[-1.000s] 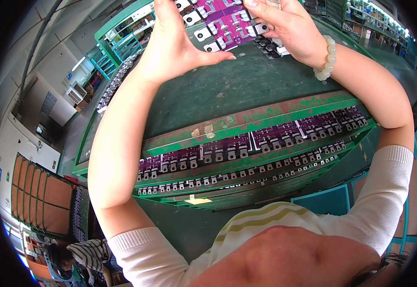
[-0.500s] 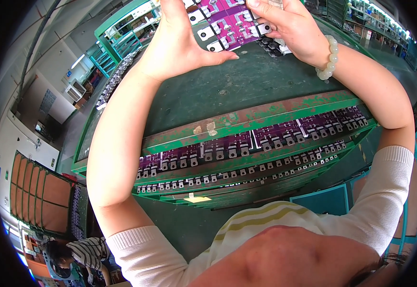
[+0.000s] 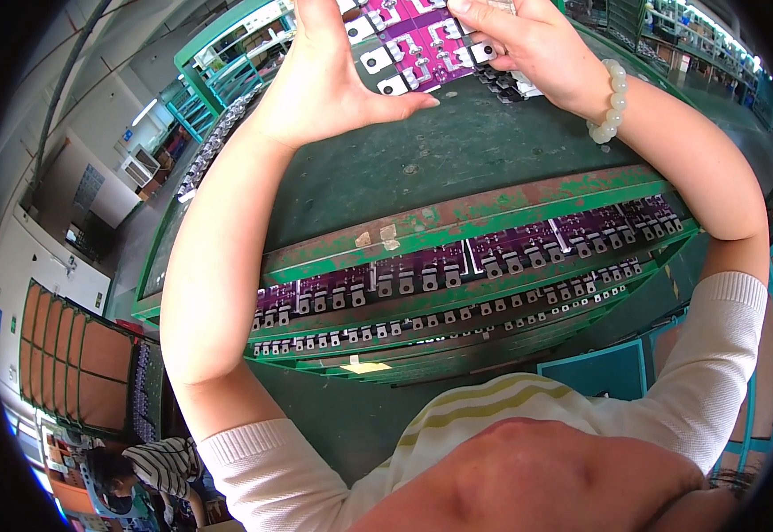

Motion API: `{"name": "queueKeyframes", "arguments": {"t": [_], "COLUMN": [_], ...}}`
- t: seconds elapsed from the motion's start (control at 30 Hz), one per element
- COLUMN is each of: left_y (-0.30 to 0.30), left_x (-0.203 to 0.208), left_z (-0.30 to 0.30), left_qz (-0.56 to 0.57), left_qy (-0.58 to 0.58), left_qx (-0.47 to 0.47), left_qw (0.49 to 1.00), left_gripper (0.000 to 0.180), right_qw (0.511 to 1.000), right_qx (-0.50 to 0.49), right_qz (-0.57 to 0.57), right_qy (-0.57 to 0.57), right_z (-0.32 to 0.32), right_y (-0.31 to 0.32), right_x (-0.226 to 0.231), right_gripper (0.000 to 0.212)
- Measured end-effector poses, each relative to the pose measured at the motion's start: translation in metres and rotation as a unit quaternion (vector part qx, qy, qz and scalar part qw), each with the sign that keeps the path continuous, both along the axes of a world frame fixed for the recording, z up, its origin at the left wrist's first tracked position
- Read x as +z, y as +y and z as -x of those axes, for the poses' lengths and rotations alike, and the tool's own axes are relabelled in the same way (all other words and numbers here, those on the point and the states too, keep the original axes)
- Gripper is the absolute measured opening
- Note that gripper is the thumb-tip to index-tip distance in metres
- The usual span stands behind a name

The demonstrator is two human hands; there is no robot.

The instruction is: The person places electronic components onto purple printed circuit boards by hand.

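A purple circuit board [image 3: 417, 49] with silvery metal parts and pale terminal tabs is at the top of the view, its far part cut off. My right hand [image 3: 537, 44] is closed at its right side, thumb over the board and fingers curled at a terminal tab. A small pale piece [image 3: 502, 5] shows by these fingers, too cut off to name. Around the board's left side is my left hand [image 3: 324, 93], its thumb stretched out below the near edge with a gap. Its other fingers run past the picture's upper edge, so their contact is hidden.
Under the board lies a green worktop [image 3: 386, 168] with a worn green metal front rail [image 3: 457, 222]. Shelves below it hold rows of purple boards [image 3: 422, 266]. Black and silver parts [image 3: 503, 86] lie beneath my right hand. At the lower left a person in stripes [image 3: 165, 465] bends forward.
The board and my right hand have shifted slightly left. My left hand stays nearly in place, its thumb still stretched out.
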State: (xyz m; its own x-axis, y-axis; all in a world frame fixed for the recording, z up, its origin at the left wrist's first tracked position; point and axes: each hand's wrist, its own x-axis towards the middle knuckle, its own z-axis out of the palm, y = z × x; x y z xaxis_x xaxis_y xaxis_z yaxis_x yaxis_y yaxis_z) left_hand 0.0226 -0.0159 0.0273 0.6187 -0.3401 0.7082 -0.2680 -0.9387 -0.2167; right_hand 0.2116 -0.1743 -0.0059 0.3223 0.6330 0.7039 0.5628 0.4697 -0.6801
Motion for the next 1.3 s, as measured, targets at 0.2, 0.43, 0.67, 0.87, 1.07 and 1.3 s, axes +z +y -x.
{"name": "queueKeyframes", "arguments": {"t": [0.2,0.43,0.67,0.87,1.07,1.3], "left_y": [0.022,0.020,0.025,0.087,0.122,0.099], "left_x": [-0.004,0.005,0.003,0.011,0.018,-0.003], "left_z": [-0.016,-0.017,0.016,0.026,0.036,0.004], "left_qz": [0.050,0.054,-0.053,0.104,0.079,0.045], "left_qy": [-0.025,-0.006,-0.004,0.199,0.109,0.307], "left_qx": [-0.353,-0.174,0.289,0.450,0.422,0.460], "left_qw": [0.934,0.983,0.956,0.865,0.897,0.832], "left_gripper": [0.139,0.130,0.101,0.130,0.118,0.081], "right_qw": [0.993,0.984,0.995,0.999,0.999,0.873], "right_qx": [0.038,0.170,0.077,0.026,0.034,-0.156], "right_qz": [0.079,-0.009,0.010,0.016,0.029,0.232], "right_qy": [0.077,0.048,0.062,-0.035,-0.013,-0.399], "right_z": [0.035,-0.016,-0.007,-0.012,0.001,-0.035], "right_y": [-0.020,0.021,-0.013,-0.010,-0.018,-0.050], "right_x": [0.022,0.006,0.032,0.029,0.050,0.082], "right_gripper": [0.038,0.028,0.023,0.021,0.020,0.033]}}
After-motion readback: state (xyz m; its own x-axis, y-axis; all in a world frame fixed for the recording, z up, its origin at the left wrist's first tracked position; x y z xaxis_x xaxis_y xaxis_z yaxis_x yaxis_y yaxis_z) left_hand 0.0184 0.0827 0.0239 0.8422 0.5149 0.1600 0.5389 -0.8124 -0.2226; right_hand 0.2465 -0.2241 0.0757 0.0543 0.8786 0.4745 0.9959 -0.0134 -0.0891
